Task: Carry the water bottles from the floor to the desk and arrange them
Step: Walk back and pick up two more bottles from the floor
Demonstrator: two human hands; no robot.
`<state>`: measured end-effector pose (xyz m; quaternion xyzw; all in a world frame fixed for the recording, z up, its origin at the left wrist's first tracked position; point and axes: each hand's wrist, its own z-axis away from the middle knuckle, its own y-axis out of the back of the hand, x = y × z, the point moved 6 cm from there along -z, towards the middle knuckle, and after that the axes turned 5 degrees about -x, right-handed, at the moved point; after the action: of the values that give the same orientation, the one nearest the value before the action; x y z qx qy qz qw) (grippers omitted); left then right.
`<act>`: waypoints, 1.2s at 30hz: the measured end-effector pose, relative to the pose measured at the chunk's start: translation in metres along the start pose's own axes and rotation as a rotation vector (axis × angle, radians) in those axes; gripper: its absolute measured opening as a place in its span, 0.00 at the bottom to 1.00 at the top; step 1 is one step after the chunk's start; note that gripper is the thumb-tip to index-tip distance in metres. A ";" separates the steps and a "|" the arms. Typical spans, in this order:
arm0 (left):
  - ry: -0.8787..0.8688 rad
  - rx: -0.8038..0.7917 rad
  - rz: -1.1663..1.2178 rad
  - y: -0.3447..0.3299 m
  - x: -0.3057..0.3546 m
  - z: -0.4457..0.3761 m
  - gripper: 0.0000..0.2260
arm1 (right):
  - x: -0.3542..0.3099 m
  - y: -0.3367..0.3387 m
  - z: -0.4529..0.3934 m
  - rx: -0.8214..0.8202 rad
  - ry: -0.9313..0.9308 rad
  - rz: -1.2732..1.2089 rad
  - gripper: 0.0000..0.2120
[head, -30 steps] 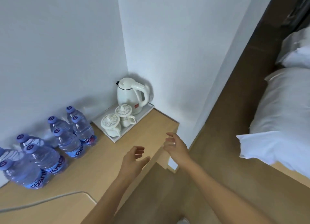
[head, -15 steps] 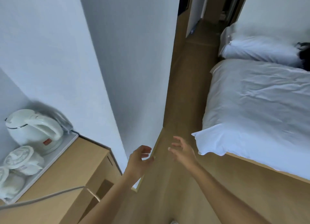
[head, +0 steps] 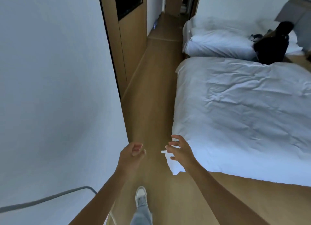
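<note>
Both hands empty: left hand loosely curled, right hand fingers spread. Possible bottle far down floor by wall, blurred. Likely smooth, weighty, squashy plastic; grip mid-body or neck.

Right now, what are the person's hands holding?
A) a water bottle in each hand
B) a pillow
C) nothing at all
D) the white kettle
C: both the left hand and the right hand hang over the wooden floor with loosely curled fingers and nothing in them; no bottle or kettle is near them.
</note>
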<state>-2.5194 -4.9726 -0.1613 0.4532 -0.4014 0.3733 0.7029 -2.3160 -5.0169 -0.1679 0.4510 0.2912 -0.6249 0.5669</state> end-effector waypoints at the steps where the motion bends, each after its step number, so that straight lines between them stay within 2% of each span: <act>1: -0.004 -0.011 -0.008 -0.003 0.006 -0.025 0.09 | -0.006 0.005 -0.020 0.002 -0.006 -0.005 0.22; 10: -0.025 -0.082 -0.015 -0.010 0.098 -0.294 0.10 | -0.113 0.060 -0.249 0.053 -0.029 0.014 0.19; 16: -0.038 -0.076 0.005 -0.017 0.155 -0.435 0.10 | -0.167 0.086 -0.382 0.042 -0.063 -0.007 0.20; 21: -0.032 -0.052 0.014 -0.037 0.191 -0.582 0.10 | -0.215 0.112 -0.526 0.017 -0.076 -0.018 0.19; 30: 0.037 -0.006 0.021 -0.039 0.294 -0.857 0.09 | -0.374 0.181 -0.785 0.006 0.013 0.086 0.18; 34: 0.029 0.012 0.030 -0.030 0.321 -0.958 0.09 | -0.419 0.189 -0.896 -0.003 0.050 0.118 0.10; 36: 0.047 0.010 0.035 -0.027 0.326 -1.013 0.09 | -0.435 0.189 -0.952 -0.021 0.054 0.100 0.09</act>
<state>-2.1366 -3.9796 -0.1466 0.4407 -0.3908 0.3978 0.7034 -1.9319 -4.0257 -0.1547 0.4757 0.2901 -0.5801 0.5942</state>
